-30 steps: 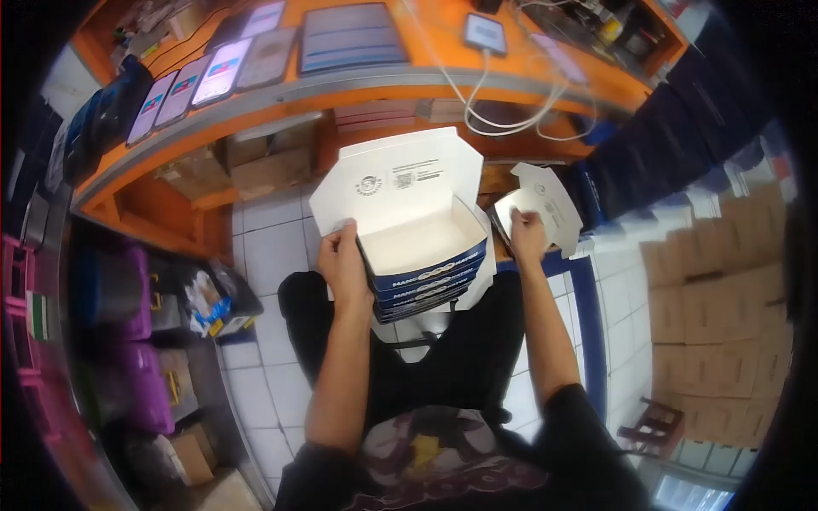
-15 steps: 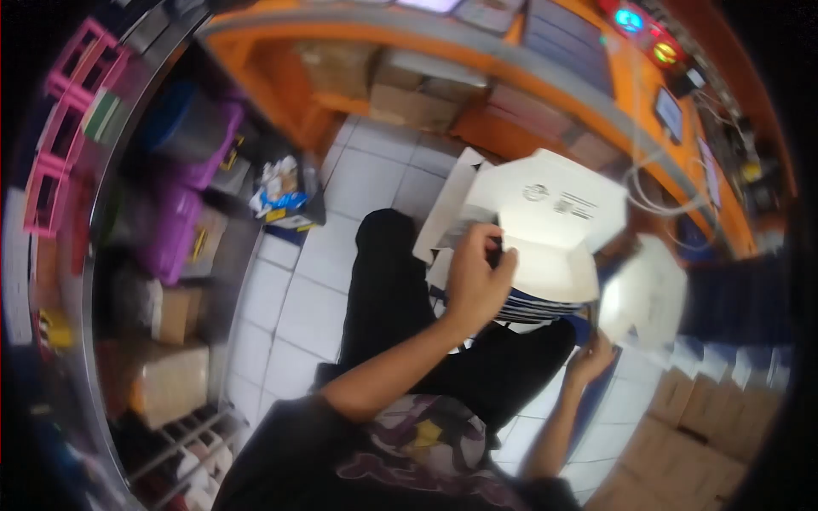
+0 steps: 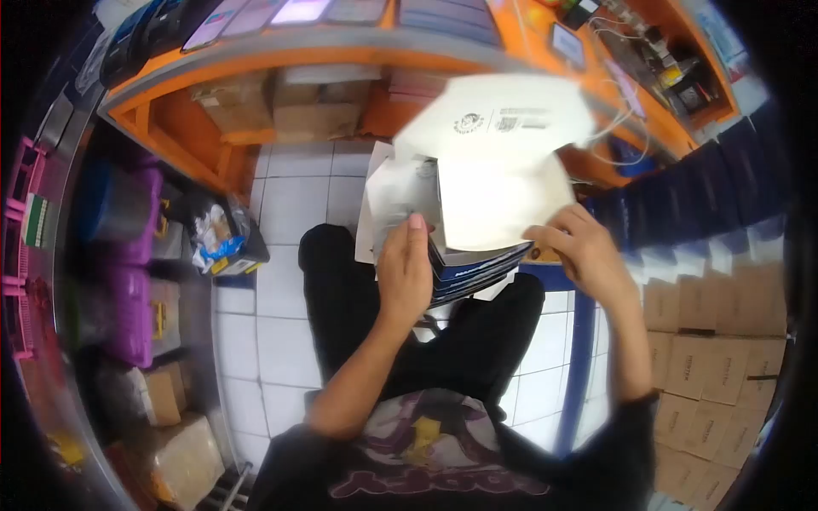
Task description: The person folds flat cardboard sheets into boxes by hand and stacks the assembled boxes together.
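Observation:
A stack of nested open cartons (image 3: 484, 277), white inside and dark blue outside, stands above the person's lap. The top carton (image 3: 503, 200) is tilted, its printed lid (image 3: 511, 111) raised toward the desk. At the stack's left side, my left hand (image 3: 406, 268) rests with its thumb up; its fingers are partly hidden behind the cardboard. My right hand (image 3: 575, 247) is at the front right corner of the top carton, its thumb and fingers closed on that edge. Another pale flap (image 3: 379, 200) shows left of the stack, blurred.
An orange desk (image 3: 358, 49) with phones and cables crosses the top. Brown cartons (image 3: 699, 366) are stacked at the right, beside a row of dark blue boxes (image 3: 699, 200). A shelf with purple bins (image 3: 132, 315) stands left. A small black bin (image 3: 226, 243) holds wrappers.
The white carton that my right hand held apart at the right is now at the stack's top. My right hand has moved in beside my left. The view has swung back toward the desk.

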Demonstrator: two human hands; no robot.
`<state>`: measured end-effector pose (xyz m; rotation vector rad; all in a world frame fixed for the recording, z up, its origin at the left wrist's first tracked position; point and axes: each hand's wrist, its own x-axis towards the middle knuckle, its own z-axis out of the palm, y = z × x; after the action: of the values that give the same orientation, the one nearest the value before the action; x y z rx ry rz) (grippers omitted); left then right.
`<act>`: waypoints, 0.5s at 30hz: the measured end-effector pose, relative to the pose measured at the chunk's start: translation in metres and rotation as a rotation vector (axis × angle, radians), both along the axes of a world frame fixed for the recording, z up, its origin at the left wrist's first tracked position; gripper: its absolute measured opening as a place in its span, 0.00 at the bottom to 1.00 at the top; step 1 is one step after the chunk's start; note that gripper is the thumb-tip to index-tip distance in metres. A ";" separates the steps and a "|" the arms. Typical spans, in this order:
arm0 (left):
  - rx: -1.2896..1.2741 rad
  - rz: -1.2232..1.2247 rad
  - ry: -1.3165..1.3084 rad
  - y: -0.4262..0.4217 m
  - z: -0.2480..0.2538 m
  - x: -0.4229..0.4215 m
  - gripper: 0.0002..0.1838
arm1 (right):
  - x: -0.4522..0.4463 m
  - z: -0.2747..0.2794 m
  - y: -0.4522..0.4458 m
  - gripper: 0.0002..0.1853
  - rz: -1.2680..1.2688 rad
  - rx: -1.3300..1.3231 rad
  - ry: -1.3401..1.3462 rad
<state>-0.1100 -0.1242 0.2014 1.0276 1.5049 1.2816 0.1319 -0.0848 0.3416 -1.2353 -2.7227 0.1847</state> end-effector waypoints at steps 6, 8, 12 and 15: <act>-0.272 -0.020 0.075 0.021 0.011 -0.015 0.41 | -0.001 0.004 0.047 0.22 0.192 -0.343 -0.034; -0.318 -0.046 0.083 0.028 0.014 -0.016 0.38 | -0.003 -0.001 0.050 0.22 0.217 -0.432 -0.031; -0.293 -0.054 0.186 0.025 0.013 -0.010 0.29 | -0.004 -0.006 0.055 0.24 0.317 -0.154 -0.055; -0.275 -0.059 0.234 0.022 0.011 -0.009 0.25 | 0.002 -0.023 0.060 0.24 0.022 -0.282 0.492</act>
<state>-0.1190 -0.1025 0.2121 1.0570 1.7566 0.9051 0.1341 -0.0251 0.3188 -1.0445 -2.3321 0.7853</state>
